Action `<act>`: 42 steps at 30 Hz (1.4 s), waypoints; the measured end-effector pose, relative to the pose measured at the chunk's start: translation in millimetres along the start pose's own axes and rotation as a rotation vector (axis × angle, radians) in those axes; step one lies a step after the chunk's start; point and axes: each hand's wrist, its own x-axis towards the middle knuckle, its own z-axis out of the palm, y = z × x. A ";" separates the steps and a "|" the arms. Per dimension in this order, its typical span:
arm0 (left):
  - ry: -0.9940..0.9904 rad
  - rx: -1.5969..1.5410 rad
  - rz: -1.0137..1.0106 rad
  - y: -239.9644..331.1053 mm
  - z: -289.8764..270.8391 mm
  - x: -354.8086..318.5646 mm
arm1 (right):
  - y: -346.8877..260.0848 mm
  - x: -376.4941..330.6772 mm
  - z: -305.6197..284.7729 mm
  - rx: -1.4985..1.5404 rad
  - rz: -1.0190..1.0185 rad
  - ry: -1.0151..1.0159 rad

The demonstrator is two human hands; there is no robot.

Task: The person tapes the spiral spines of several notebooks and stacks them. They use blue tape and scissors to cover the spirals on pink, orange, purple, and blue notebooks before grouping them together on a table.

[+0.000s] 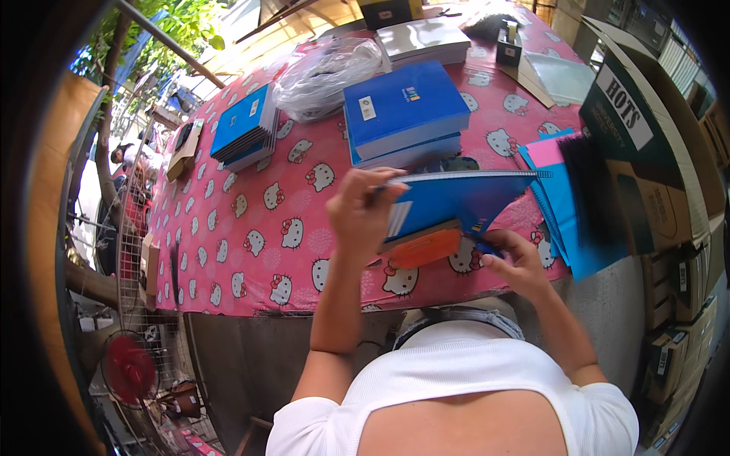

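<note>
Dark green carton [620, 114] at right, white label [625, 102] — brown labelled boxes [669, 289] stacked below it.

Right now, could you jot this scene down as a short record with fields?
Surface: table under a pink cloth printed with cartoon cats
Left hand: grip on the upper edge of an open blue spiral notebook
Right hand: touching the notebook's lower right corner
Under the notebook: orange flat object
Behind: stack of blue books, smaller blue stack, clear plastic bag
Right side: cardboard boxes
</note>
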 end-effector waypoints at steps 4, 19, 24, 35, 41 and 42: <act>0.525 -0.090 -0.116 -33.3 -115.1 -2.0 | 80.9 -5.3 -41.2 -1.060 -0.248 0.240; 0.448 0.581 -0.466 -102.2 -119.5 -75.0 | 14.4 320.4 107.1 -1.265 -0.690 -0.509; -0.475 0.687 -0.373 -35.4 -2.0 -63.9 | -19.3 342.6 119.5 -1.157 -0.614 -0.788; -0.436 0.234 -0.383 -53.4 -26.4 -15.8 | -23.9 356.2 115.0 -1.113 -0.612 -0.894; -0.213 0.027 -0.437 -69.6 -30.5 -9.8 | -27.0 355.1 110.8 -1.002 -0.639 -0.853; -0.091 -0.006 -0.412 -80.4 -30.0 -9.2 | -30.4 350.1 110.5 -0.997 -0.643 -0.699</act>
